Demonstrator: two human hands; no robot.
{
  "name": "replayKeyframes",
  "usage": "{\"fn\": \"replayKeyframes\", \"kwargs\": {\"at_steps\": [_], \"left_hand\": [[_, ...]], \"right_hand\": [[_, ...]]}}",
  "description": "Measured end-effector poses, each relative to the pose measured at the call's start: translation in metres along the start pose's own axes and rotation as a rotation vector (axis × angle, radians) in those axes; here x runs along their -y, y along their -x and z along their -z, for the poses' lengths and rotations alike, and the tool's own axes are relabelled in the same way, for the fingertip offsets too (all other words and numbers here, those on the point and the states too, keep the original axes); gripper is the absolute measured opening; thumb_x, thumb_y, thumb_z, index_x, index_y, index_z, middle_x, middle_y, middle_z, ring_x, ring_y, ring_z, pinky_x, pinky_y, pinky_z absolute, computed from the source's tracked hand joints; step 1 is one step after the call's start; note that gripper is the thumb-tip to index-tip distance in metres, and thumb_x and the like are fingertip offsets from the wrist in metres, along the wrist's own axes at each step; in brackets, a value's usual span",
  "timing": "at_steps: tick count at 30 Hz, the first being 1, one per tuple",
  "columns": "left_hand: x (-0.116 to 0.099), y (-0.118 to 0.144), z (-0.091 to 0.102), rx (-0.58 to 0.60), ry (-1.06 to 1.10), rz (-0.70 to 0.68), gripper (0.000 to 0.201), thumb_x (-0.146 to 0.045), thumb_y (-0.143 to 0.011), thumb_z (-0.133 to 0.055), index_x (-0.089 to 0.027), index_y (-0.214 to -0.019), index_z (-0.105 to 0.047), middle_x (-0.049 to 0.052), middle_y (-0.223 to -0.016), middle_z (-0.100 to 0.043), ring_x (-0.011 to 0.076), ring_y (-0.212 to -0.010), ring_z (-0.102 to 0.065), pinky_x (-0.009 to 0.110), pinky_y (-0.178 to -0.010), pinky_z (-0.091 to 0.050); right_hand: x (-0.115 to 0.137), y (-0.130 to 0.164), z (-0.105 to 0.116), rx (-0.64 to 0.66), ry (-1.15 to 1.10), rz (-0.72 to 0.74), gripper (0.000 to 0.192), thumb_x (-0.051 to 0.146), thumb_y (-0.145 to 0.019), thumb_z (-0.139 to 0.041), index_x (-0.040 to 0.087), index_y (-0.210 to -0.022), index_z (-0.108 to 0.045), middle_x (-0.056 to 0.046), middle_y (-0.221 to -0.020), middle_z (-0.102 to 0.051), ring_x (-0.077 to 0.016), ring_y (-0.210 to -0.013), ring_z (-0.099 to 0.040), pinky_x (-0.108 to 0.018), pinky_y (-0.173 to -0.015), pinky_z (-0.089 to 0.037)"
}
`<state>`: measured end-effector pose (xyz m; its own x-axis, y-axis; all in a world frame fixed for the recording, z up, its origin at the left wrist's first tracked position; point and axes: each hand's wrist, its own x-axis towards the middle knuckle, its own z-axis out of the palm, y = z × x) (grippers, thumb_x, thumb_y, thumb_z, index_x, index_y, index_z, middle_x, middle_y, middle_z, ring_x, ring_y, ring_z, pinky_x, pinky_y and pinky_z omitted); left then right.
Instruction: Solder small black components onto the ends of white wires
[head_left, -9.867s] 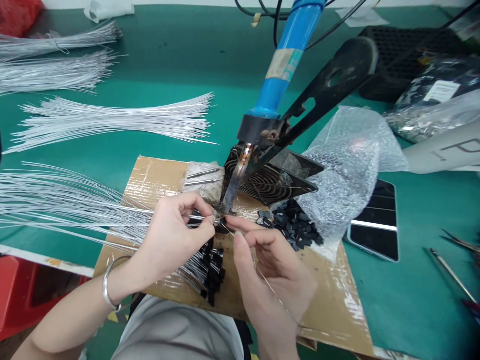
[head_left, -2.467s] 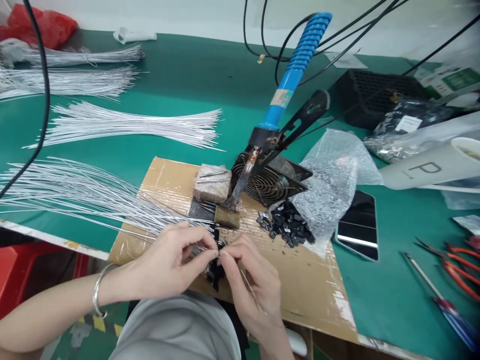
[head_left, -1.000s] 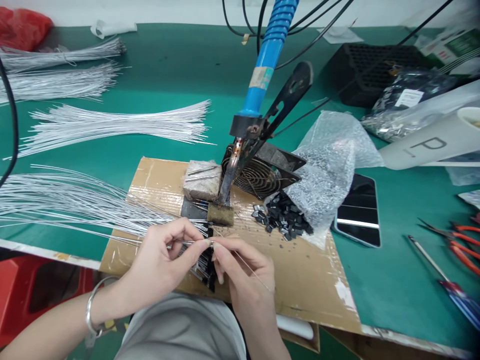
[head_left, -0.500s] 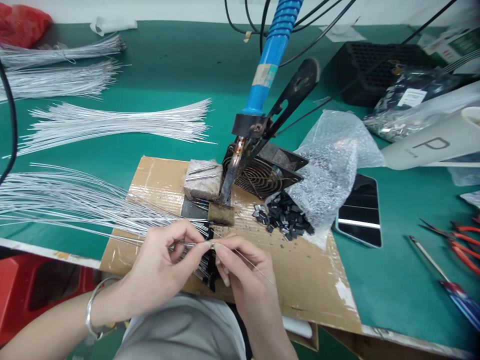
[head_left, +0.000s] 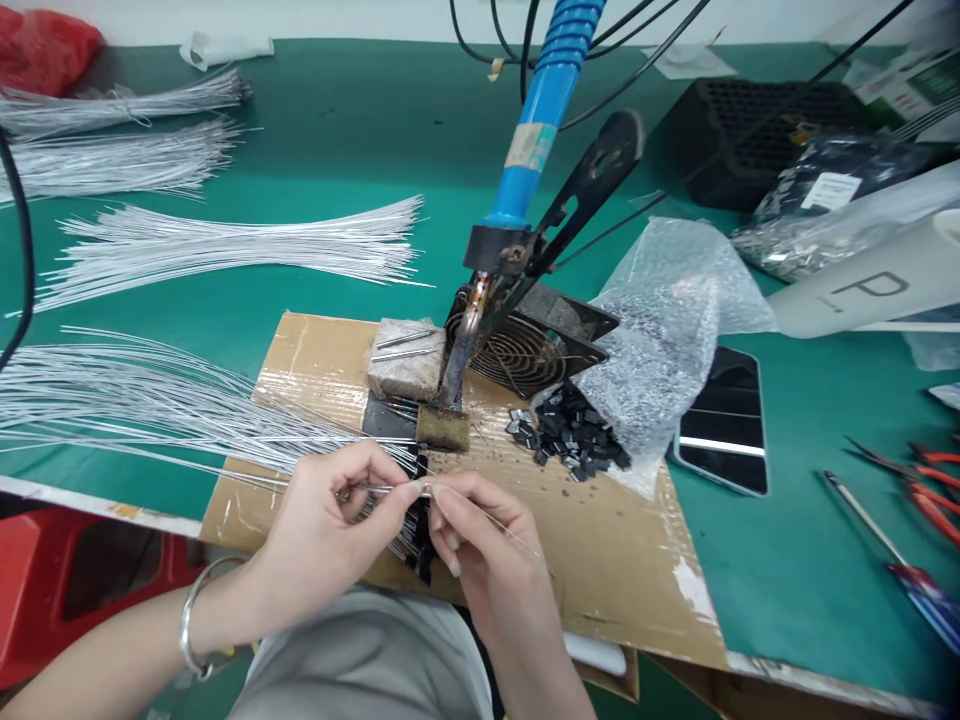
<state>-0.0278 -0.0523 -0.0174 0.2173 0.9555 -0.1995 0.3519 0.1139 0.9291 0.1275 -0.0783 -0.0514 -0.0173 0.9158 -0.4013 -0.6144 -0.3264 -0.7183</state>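
In front of my body, my left hand [head_left: 341,505] pinches a thin grey cable between thumb and index finger. My right hand [head_left: 487,535] meets it fingertip to fingertip, pinching a fine bare wire whose thin end trails over the fingers to the right. The exact joint between the fingertips is too small to make out. Behind the left hand, a bundle of loose grey cables [head_left: 150,400] reaches in from the left, ending by small black parts at the hands. Just above stands a soldering iron [head_left: 461,350], its tip down at a brownish block [head_left: 442,428].
A cardboard sheet [head_left: 622,560] covers the bench under the work. A fan [head_left: 517,350], a pile of small black pieces [head_left: 574,430] spilling from a bubble-wrap bag [head_left: 652,330], a phone [head_left: 721,420], a screwdriver [head_left: 862,515] and red-handled pliers [head_left: 930,490] lie rightward. A tied cable bundle [head_left: 240,245] lies behind.
The fingertips of both hands stay together. My right hand has shifted slightly, and the trailing end of the fine wire has swung a little. Otherwise the scene is the same.
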Motion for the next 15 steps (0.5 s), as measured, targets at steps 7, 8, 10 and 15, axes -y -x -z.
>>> {"fn": "replayKeyframes", "kwargs": {"at_steps": [7,8,10,15], "left_hand": [[0.003,0.002,-0.008,-0.075,0.07,0.008,0.02,-0.031,-0.091,-0.068,-0.018,-0.075,-0.068,0.001,-0.064,-0.064,0.0118,-0.055,-0.052,0.023,-0.05,-0.043],[0.003,0.003,-0.009,-0.089,0.078,0.015,0.02,-0.031,-0.09,-0.068,-0.018,-0.075,-0.068,0.002,-0.064,-0.064,0.0118,-0.054,-0.053,0.023,-0.05,-0.043],[0.003,0.003,-0.011,-0.112,0.084,0.024,0.021,-0.032,-0.089,-0.069,-0.018,-0.073,-0.067,0.001,-0.063,-0.063,0.0115,-0.053,-0.053,0.022,-0.049,-0.043],[0.0,0.001,-0.013,-0.122,0.081,0.041,0.022,-0.034,-0.088,-0.067,-0.017,-0.073,-0.067,0.002,-0.062,-0.064,0.0116,-0.053,-0.052,0.022,-0.048,-0.04]], "right_hand": [[-0.006,0.0,-0.006,-0.051,-0.027,0.032,0.023,0.044,-0.071,-0.093,0.022,-0.073,-0.086,0.002,-0.053,-0.058,-0.0036,-0.044,-0.043,-0.014,-0.041,-0.033],[-0.006,0.0,-0.006,-0.056,-0.029,0.035,0.023,0.044,-0.071,-0.093,0.022,-0.074,-0.086,0.002,-0.053,-0.058,-0.0037,-0.044,-0.043,-0.014,-0.041,-0.033],[-0.007,0.001,-0.007,-0.068,-0.032,0.041,0.024,0.045,-0.071,-0.093,0.022,-0.073,-0.086,0.002,-0.052,-0.057,-0.0037,-0.043,-0.042,-0.014,-0.041,-0.032],[-0.008,0.002,-0.008,-0.088,-0.035,0.049,0.024,0.044,-0.071,-0.094,0.021,-0.072,-0.085,0.001,-0.053,-0.059,-0.0042,-0.044,-0.043,-0.014,-0.041,-0.033]]}}
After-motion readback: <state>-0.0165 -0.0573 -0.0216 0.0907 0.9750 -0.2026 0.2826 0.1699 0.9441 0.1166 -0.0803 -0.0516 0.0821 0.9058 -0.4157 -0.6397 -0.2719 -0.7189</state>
